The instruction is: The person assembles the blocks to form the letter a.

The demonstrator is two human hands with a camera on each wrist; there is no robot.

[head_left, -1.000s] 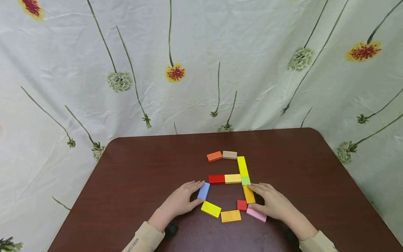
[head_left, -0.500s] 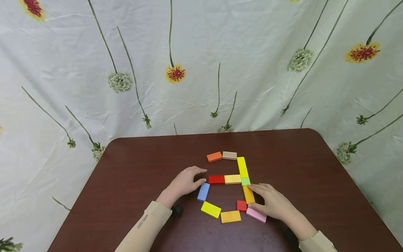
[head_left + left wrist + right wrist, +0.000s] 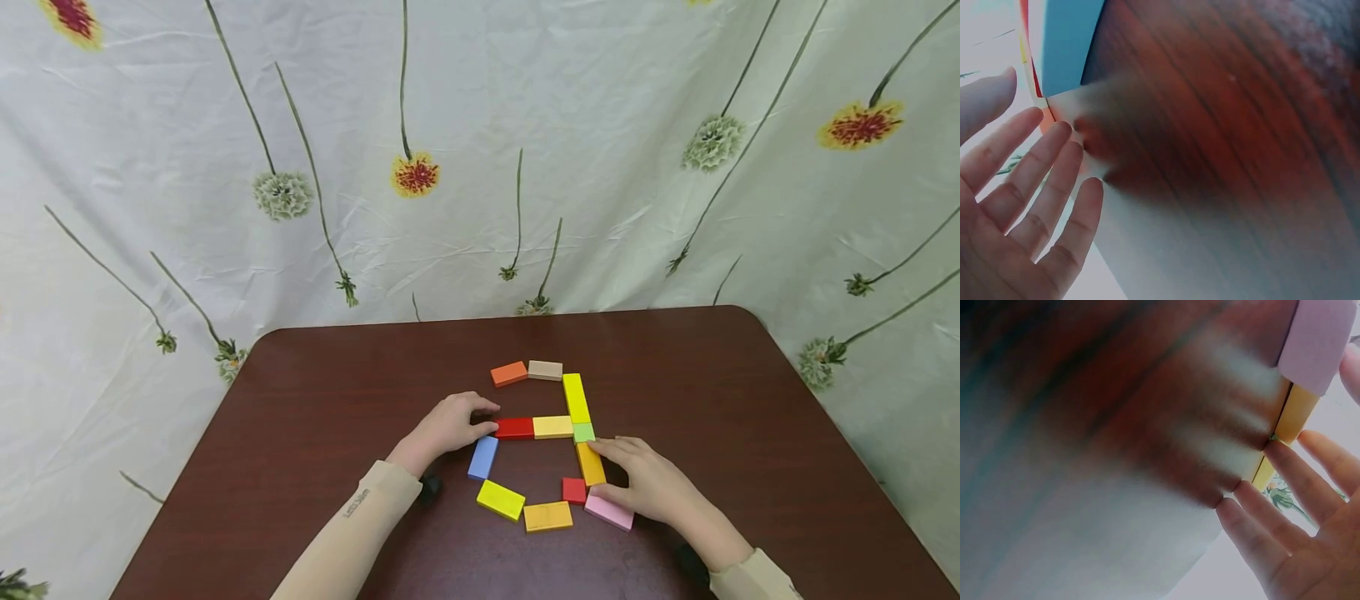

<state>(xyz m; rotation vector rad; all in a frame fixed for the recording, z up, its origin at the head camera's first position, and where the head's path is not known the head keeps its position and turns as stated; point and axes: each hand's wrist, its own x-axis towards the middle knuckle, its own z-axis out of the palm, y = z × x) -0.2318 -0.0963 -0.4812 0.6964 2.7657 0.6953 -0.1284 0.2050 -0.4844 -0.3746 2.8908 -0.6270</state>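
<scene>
Flat colored blocks form an outline on the table. My left hand [image 3: 447, 429] is at the left end of the long red block [image 3: 514, 428], its thumb tip by that end and its fingers just beyond. The blue block [image 3: 483, 457] lies just below the thumb. In the left wrist view the fingers [image 3: 1063, 184] are spread and hold nothing. My right hand [image 3: 637, 477] rests at the right side, fingertips at the upper end of the orange block [image 3: 591, 463] and thumb near the pink block [image 3: 609, 512]. Its fingers look fairly straight in the right wrist view.
A cream block [image 3: 552, 427], a green block [image 3: 582, 432] and a long yellow block [image 3: 576, 397] continue the outline. Tan [image 3: 545, 370] and orange-red [image 3: 509, 373] blocks lie at the back. A small red block [image 3: 573, 490] sits inside. Flowered cloth [image 3: 480, 167] hangs behind the table [image 3: 360, 375].
My left hand has left the blue block and moved up and slightly right to the red block's left end. My right hand stays in place.
</scene>
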